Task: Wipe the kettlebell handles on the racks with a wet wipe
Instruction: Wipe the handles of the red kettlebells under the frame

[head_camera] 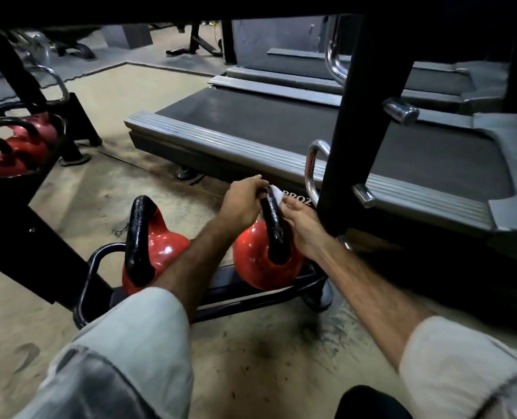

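Two red kettlebells with black handles sit on the low black rack (251, 300) in front of me. My left hand (243, 201) grips the top of the right kettlebell's handle (275, 228). My right hand (301, 222) lies against the far side of that handle, its fingers pressing a white wet wipe (276, 193) against the top bend. The left kettlebell (157, 246) stands untouched beside my left forearm. Part of the wipe is hidden behind the handle.
Several more red kettlebells (18, 146) sit on a rack shelf at the far left. A treadmill deck (281, 128) lies just behind the rack. A black rack upright (354, 140) with chrome handles (311, 167) stands right of my hands. A dark shelf edge overhangs the top.
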